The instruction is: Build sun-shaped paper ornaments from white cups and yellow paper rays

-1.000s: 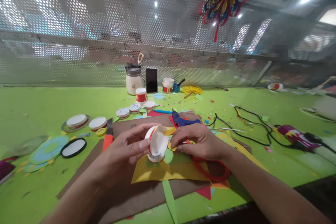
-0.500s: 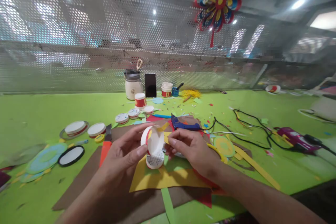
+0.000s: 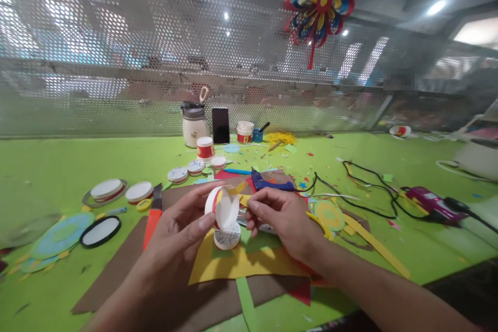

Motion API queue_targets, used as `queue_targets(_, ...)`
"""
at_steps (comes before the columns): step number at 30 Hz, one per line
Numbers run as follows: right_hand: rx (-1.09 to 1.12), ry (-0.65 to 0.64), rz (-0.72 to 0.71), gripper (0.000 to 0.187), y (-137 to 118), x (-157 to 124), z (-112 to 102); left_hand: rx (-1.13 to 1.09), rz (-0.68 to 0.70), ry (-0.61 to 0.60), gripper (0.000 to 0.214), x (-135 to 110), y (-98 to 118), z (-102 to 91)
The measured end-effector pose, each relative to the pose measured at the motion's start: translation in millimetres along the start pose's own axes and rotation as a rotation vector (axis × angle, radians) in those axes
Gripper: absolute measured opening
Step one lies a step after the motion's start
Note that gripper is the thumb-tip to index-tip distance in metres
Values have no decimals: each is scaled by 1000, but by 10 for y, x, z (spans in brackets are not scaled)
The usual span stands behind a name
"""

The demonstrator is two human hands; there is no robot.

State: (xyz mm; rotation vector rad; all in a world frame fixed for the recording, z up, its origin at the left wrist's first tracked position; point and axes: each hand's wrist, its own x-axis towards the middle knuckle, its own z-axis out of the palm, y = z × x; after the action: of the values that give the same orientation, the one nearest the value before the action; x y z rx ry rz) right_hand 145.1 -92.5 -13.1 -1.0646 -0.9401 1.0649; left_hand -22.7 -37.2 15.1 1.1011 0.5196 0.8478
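My left hand point(image 3: 190, 223) grips a shallow white paper cup piece point(image 3: 225, 207) with a red band, tilted so its hollow inside faces right. Yellow paper strips stick out from its rim. At its right side, my right hand point(image 3: 276, 218) is closed in a pinch at the end of a yellow paper strip point(image 3: 244, 200); the fingers partly hide it. Just below the cup piece is a white disc with dark lines point(image 3: 227, 237), over yellow paper point(image 3: 249, 264). A blue glue gun point(image 3: 270, 181) lies behind my right hand.
An orange-handled cutter point(image 3: 152, 223) lies left of my left hand. White cup bottoms point(image 3: 139, 192) and a black ring point(image 3: 100, 232) lie farther left. Yellow-handled scissors point(image 3: 321, 224) are at right, near black cords point(image 3: 365, 202). A jug point(image 3: 195, 125) and phone point(image 3: 221, 125) stand behind.
The whole view has shifted slightly, so everything sits a little farther left. Both hands keep nearly the same pose around the cup piece.
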Motion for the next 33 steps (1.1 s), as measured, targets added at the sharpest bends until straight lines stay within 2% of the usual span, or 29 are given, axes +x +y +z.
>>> queue_targets(3,-28,6,-57,24,-82,-23,-43,1,6,82,34,10,0,9)
queue_targets(5,-47,-20,-74,23,-143,-46,-49,2,6,94,37,17,-7,17)
queue_targets(9,-159,-77,-55,24,-196,-69,-10,42,-13,35,41,20,-22,32)
queue_targets(21,-287,-37,51,25,-150,-37,43,131,-14,-54,42,35,-58,-15)
queue_targets(28,-312,1,58,26,-114,-22,52,151,-2,-4,39,-19,-46,60)
queue_targets(33,-345,18,28,23,-102,-20,58,168,2,-27,39,14,-44,28)
